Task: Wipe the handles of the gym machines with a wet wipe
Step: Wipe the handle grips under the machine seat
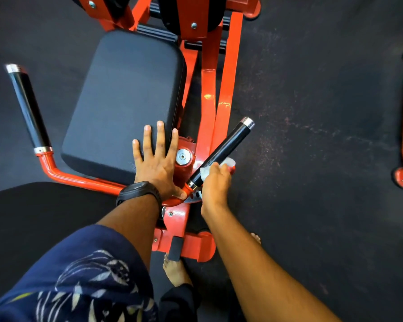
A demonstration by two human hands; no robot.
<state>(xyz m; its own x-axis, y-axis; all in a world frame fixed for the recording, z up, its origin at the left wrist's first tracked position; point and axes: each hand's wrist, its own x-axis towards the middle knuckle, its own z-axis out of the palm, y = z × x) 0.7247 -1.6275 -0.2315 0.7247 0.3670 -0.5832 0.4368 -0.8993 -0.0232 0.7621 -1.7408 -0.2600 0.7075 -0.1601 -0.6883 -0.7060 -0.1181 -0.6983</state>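
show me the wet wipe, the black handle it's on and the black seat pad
white wet wipe (229, 162): head view, on the crumpled part beside the handle
black cylindrical handle with chrome end caps (226, 147): head view, mid-length of the black sleeve
black padded seat cushion (126, 101): head view, centre of its top

Head view, steeply downward, close

Left hand (157, 163): bare; black wristwatch (139, 191) with broad matte strap at the wrist. Left upper arm: navy short sleeve (79, 275), pale leaf print, one yellow-green streak. Right hand (215, 182) and forearm: bare. Near edge: dark trouser leg (177, 300), bare foot (175, 270); toes of second foot (256, 238) further right.
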